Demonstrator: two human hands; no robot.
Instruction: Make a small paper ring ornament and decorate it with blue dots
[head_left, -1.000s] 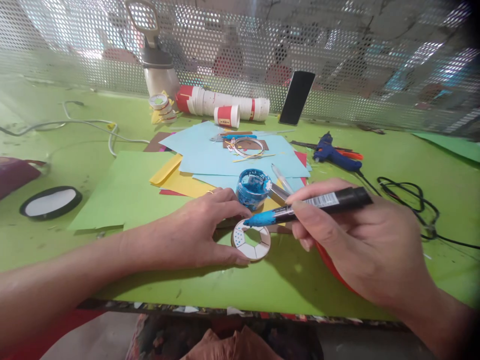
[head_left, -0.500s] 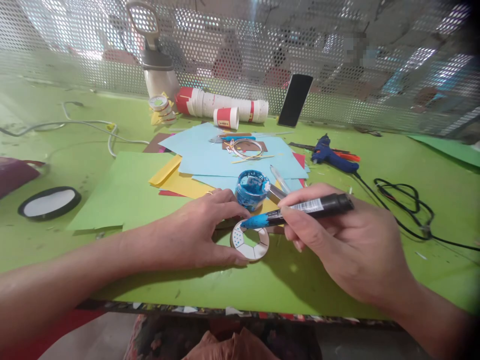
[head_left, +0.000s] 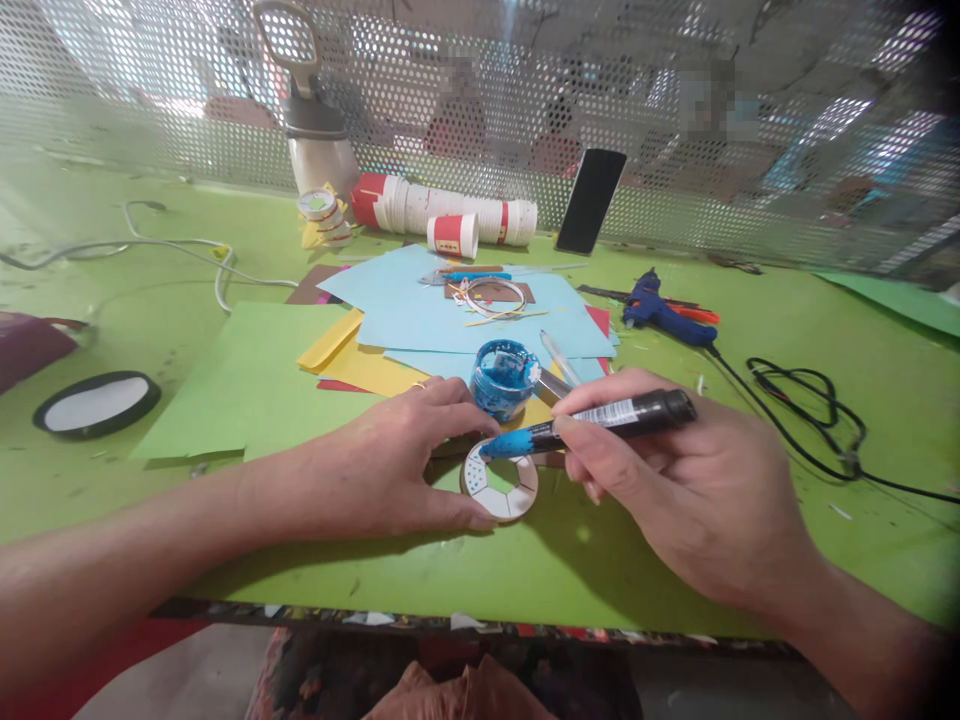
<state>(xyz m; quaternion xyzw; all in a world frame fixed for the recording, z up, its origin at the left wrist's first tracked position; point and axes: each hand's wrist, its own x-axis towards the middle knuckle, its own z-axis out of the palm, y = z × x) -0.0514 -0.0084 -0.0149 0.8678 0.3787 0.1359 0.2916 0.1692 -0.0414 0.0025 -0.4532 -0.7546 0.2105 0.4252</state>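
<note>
A flat white ring [head_left: 491,499], marked into segments by dark lines, lies on the green tabletop. Blue dots fill its left segment. My left hand [head_left: 424,450] grips the ring's left side, thumb at the near edge and fingers at the far edge. Pinched in my right hand [head_left: 675,490] is a black marker [head_left: 611,415] with a white label. Its blue-coated tip is over the ring's upper left part; whether it touches, I cannot tell. Just beyond the ring stands an open glass jar [head_left: 501,392] smeared with blue paint. A pen [head_left: 556,355] lies behind the marker.
Coloured paper sheets [head_left: 480,325] lie beyond the jar, with a roll of tape [head_left: 517,305] on top. A blue glue gun [head_left: 667,315] and its cord are at right. Stacked paper cups [head_left: 495,220], a phone [head_left: 592,200] and a spray bottle [head_left: 319,150] stand along the mesh screen.
The marker and my right hand have shifted slightly left and down, bringing the blue tip a little lower over the ring. My left hand and the ring look unmoved.
</note>
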